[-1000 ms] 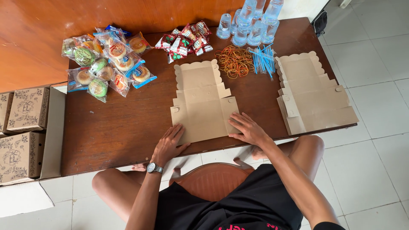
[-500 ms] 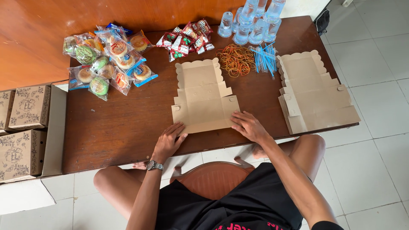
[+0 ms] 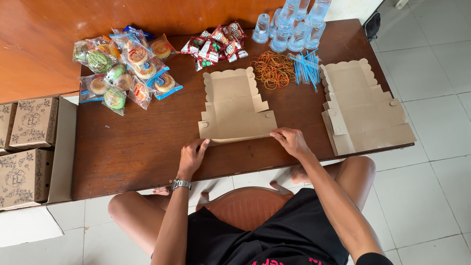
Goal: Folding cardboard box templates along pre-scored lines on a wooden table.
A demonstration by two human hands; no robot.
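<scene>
A flat, unfolded brown cardboard box (image 3: pixel 235 105) with scalloped edges lies in the middle of the dark wooden table (image 3: pixel 137 147). My left hand (image 3: pixel 192 156), a watch on its wrist, touches the box's near left corner with its fingertips. My right hand (image 3: pixel 291 141) pinches the near right edge, and that near flap is lifted slightly off the table.
A stack of flat box blanks (image 3: pixel 365 105) lies at the right. Rubber bands (image 3: pixel 271 68), blue straws (image 3: pixel 306 66), plastic water cups (image 3: pixel 292 24), red snack packets (image 3: pixel 216 46) and wrapped cakes (image 3: pixel 125 66) sit along the far side. Folded printed boxes (image 3: pixel 27 147) stand left of the table.
Both hands slid forward from the table's near edge onto the box's near flap, which now lifts a little.
</scene>
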